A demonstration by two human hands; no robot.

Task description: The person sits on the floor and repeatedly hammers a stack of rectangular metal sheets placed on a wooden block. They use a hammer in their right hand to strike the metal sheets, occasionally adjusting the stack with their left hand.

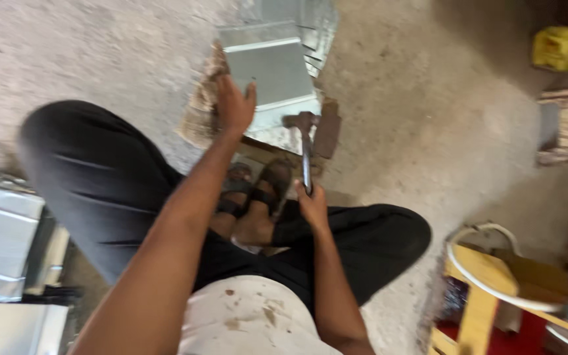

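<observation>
Left hand [233, 105] spread flat on folded grey sheet metal [272, 72], dull and creased, lying on a wooden block [200, 113] on the floor [428, 98]. Right hand [312, 204] clenched round hammer [305, 148], head at the sheet's near edge.

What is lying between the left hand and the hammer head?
In the head view, only bare metal sheet lies between the left hand and the hammer head.

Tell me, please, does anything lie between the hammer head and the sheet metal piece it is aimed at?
Nothing visible does. The right hand grips the hammer, whose head sits at the near edge of the sheet metal piece. The left hand presses the sheet's left side, clear of the hammer head.
</observation>
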